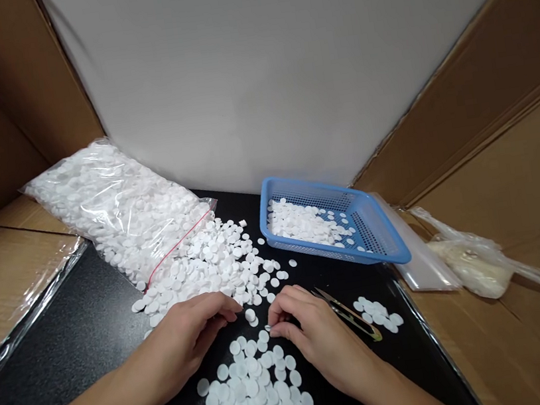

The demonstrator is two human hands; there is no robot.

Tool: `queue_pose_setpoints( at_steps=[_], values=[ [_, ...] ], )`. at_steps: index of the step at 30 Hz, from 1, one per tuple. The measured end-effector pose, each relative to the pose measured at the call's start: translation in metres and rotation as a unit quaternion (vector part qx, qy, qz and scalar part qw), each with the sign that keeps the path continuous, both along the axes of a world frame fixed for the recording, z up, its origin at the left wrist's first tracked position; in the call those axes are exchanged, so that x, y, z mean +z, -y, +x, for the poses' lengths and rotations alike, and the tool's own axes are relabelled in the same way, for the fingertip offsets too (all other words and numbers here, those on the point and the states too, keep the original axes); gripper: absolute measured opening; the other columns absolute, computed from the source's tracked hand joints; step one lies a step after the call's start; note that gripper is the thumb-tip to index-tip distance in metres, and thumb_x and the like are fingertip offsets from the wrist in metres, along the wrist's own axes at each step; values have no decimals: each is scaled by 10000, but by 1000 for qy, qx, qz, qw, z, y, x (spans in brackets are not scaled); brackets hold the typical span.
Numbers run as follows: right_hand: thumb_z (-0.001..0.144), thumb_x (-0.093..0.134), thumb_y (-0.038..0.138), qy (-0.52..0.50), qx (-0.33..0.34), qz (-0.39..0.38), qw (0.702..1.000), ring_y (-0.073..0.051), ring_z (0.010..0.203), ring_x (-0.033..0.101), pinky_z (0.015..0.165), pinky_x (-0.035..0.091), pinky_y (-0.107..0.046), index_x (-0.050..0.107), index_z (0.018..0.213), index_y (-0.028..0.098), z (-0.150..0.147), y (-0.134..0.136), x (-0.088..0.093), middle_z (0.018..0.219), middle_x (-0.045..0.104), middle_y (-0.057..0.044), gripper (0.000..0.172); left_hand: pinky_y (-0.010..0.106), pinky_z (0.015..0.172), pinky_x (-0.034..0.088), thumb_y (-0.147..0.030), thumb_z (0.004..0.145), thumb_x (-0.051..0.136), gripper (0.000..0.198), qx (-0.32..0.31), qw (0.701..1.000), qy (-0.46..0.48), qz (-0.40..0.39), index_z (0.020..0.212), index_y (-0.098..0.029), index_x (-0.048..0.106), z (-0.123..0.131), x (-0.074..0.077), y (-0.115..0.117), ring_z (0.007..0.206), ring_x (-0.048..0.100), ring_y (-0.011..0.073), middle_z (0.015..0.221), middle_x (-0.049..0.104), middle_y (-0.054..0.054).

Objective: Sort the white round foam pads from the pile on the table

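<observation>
My right hand (312,327) pinches a small white disc (267,327) between thumb and forefinger, just above the near pile. Across a narrow gap, my left hand (188,334) has its fingers curled together, and whatever may be in them is hidden. A couple of loose white discs (250,316) lie on the black table between the two hands. Below them spreads a near pile of white discs (251,393). Beyond my left hand, a larger heap of discs (203,262) spills from the mouth of a clear zip bag (109,198) full of them.
A blue mesh basket (378,224) holding more discs stands at the back right. Gold-coloured thread snips (351,317) lie beside my right hand, near a small group of discs (379,314). Flat plastic bags (423,255) and a knotted bag (474,264) rest on cardboard at right.
</observation>
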State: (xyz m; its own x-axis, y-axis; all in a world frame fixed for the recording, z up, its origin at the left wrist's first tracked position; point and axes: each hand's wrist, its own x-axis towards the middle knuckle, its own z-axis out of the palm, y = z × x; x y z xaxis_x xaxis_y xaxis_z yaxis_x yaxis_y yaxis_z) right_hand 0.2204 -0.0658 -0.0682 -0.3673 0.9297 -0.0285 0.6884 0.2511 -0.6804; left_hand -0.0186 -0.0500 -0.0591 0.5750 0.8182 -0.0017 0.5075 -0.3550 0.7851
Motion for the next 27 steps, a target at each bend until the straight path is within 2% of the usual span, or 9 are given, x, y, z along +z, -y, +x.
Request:
queue_pose_setpoints(
  at_steps=[5, 8, 11, 16, 19, 22, 27],
  values=[
    [841, 604, -96, -27, 1, 16, 1000, -165, 787, 593, 673, 457, -256, 563, 745, 195, -5, 9, 0, 827, 601, 1, 310, 277, 800, 488, -77, 943, 443, 300, -42, 998, -40, 13, 1090, -265, 625, -4, 2, -2, 940, 647, 176, 1049, 674, 11],
    [849, 617, -69, -53, 55, 27, 997, -160, 797, 603, 680, 460, -242, 584, 764, 192, -10, 16, 1, 840, 604, -3, 277, 280, 811, 482, -5, 875, 460, 393, -57, 997, -54, 17, 1123, -267, 616, -6, 5, -3, 959, 637, 183, 1074, 655, 17],
    [877, 618, -27, -77, 99, 3, 992, -153, 778, 615, 673, 459, -229, 608, 791, 199, -9, 17, 6, 818, 628, 7, 243, 266, 773, 474, 20, 846, 470, 407, -50, 997, -59, 17, 1102, -261, 615, -9, 8, -5, 897, 628, 172, 1037, 645, 11],
    [942, 554, 27, -76, 18, 7, 997, -158, 787, 641, 702, 476, -247, 632, 867, 216, -6, 3, 9, 872, 665, 0, 218, 257, 728, 464, -33, 869, 535, 330, -34, 998, -49, 14, 1093, -256, 629, -16, 10, -16, 827, 611, 166, 969, 635, 4],
    [911, 640, 67, -28, 16, 23, 999, -180, 784, 632, 690, 481, -272, 639, 895, 209, -14, -4, 5, 877, 646, -13, 142, 259, 733, 462, -12, 832, 578, 349, -25, 999, -42, 6, 1081, -246, 644, -21, 7, -24, 846, 617, 171, 967, 644, 3],
    [857, 706, 54, 11, 14, 43, 999, -197, 804, 623, 687, 480, -282, 626, 862, 199, -23, -5, 1, 862, 622, -17, 165, 266, 767, 455, 22, 825, 566, 339, -44, 998, -43, 35, 1030, -235, 653, -24, 5, -28, 905, 616, 179, 986, 651, 4],
    [862, 678, 34, -33, 14, 49, 998, -169, 741, 627, 658, 480, -253, 629, 777, 202, -23, 1, -3, 806, 627, -1, 194, 285, 800, 448, -16, 885, 577, 232, -70, 991, -72, 88, 980, -216, 647, -22, 4, -24, 956, 595, 196, 990, 629, 15]
  ],
)
